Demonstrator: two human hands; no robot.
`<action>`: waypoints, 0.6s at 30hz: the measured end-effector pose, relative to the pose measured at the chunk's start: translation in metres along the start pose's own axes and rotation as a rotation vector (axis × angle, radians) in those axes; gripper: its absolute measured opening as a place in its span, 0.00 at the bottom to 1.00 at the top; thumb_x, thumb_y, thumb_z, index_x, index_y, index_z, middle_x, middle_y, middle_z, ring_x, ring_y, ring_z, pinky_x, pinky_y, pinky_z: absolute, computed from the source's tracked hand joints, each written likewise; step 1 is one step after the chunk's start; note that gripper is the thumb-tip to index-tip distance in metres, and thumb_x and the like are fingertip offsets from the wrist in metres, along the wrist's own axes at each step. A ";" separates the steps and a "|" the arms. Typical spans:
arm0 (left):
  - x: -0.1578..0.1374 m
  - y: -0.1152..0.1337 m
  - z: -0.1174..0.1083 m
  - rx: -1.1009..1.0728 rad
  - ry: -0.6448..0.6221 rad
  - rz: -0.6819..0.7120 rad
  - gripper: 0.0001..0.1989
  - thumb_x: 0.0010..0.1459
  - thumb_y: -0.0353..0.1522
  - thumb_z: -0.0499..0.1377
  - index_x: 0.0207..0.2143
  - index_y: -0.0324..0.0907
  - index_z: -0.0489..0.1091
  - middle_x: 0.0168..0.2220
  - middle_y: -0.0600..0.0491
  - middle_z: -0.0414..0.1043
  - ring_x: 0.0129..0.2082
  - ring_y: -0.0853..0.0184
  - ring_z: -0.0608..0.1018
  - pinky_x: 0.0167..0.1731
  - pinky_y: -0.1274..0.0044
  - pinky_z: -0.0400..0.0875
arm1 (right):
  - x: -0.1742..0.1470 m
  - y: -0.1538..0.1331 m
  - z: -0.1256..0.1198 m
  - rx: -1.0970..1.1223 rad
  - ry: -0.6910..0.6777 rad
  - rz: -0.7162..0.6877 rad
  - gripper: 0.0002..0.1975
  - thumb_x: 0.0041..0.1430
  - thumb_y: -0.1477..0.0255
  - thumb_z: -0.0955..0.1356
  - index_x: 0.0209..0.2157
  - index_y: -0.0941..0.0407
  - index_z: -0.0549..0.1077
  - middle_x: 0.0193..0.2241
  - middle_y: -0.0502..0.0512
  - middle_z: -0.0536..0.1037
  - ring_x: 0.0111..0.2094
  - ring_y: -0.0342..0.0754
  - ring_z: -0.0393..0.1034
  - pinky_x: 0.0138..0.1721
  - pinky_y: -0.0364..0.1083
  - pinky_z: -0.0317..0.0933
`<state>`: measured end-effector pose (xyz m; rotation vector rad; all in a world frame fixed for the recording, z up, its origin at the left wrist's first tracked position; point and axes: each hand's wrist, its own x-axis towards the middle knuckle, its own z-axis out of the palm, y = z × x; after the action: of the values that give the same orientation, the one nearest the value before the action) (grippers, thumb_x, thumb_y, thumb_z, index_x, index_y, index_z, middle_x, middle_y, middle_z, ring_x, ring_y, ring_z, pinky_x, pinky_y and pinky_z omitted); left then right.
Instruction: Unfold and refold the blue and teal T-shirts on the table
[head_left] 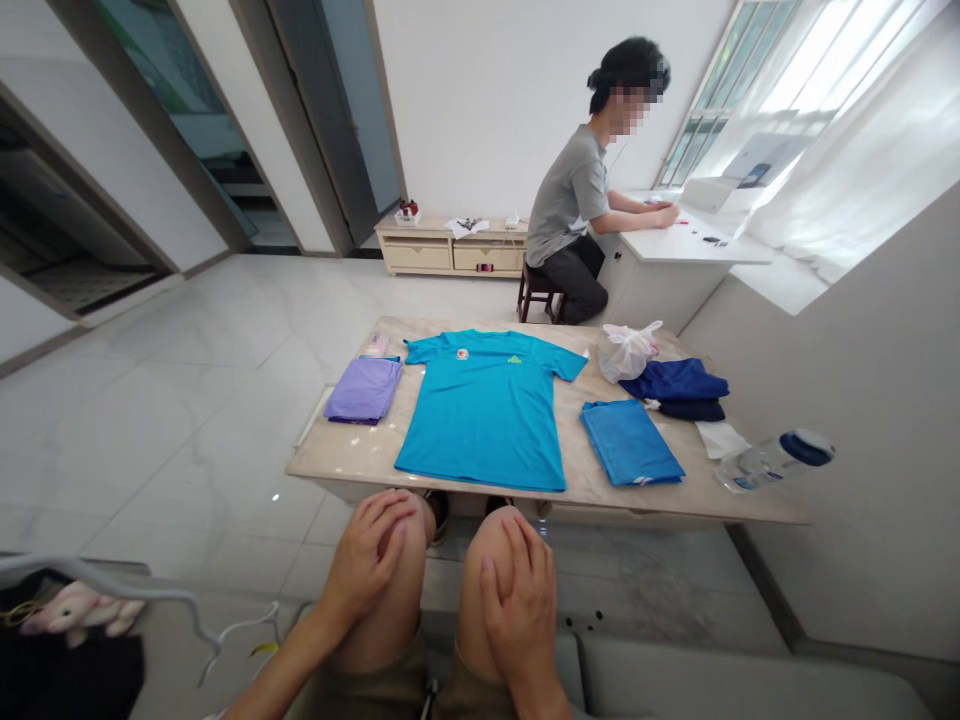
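Note:
My left hand (373,545) rests on my left knee with its fingers laid out over it. On the other knee lies my right hand (520,590), fingers stretched forward and holding nothing. Beyond my knees a turquoise T-shirt (487,415) is spread flat on the low table (345,455), its neck toward the far edge and its hem near me. Two small printed marks show on its chest. To its left sits a folded purple garment (365,388). A folded blue garment (631,440) lies to its right.
At the table's right are a white plastic bag (627,350), dark blue folded cloth (679,380) and a clear bottle with a blue lid (780,460). A person in grey (574,190) sits at a white desk (675,240) behind. A plush toy (82,610) is at lower left.

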<state>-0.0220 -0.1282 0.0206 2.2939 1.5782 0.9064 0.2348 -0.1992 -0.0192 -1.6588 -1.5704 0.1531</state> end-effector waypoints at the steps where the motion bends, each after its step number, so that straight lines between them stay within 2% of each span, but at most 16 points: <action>1: -0.001 -0.001 -0.001 0.006 0.008 -0.016 0.18 0.74 0.36 0.53 0.53 0.51 0.82 0.57 0.49 0.82 0.59 0.56 0.79 0.62 0.60 0.77 | -0.001 0.003 -0.001 0.002 0.007 0.003 0.27 0.76 0.61 0.64 0.71 0.54 0.67 0.67 0.67 0.71 0.65 0.65 0.66 0.63 0.65 0.65; 8: 0.002 -0.011 -0.009 0.011 0.014 -0.059 0.19 0.74 0.39 0.52 0.51 0.48 0.82 0.57 0.48 0.81 0.59 0.55 0.80 0.63 0.59 0.76 | -0.007 0.011 -0.011 0.032 0.054 0.032 0.26 0.76 0.60 0.64 0.70 0.53 0.68 0.67 0.66 0.71 0.65 0.63 0.67 0.63 0.64 0.65; 12: 0.004 -0.005 -0.006 -0.021 -0.008 -0.063 0.19 0.74 0.39 0.51 0.52 0.47 0.82 0.57 0.47 0.80 0.60 0.55 0.78 0.66 0.57 0.72 | -0.004 0.010 -0.016 0.050 0.072 0.052 0.27 0.77 0.60 0.63 0.70 0.55 0.67 0.68 0.67 0.70 0.65 0.62 0.66 0.65 0.64 0.64; 18: -0.002 0.005 -0.004 -0.012 0.011 -0.055 0.20 0.75 0.38 0.50 0.53 0.47 0.81 0.59 0.47 0.80 0.61 0.55 0.77 0.67 0.57 0.71 | 0.001 0.008 -0.011 0.080 0.055 0.042 0.26 0.76 0.61 0.64 0.69 0.55 0.69 0.66 0.67 0.72 0.64 0.61 0.66 0.66 0.64 0.63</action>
<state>-0.0212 -0.1324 0.0250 2.2296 1.6278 0.9138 0.2478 -0.2023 -0.0170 -1.6208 -1.4700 0.1883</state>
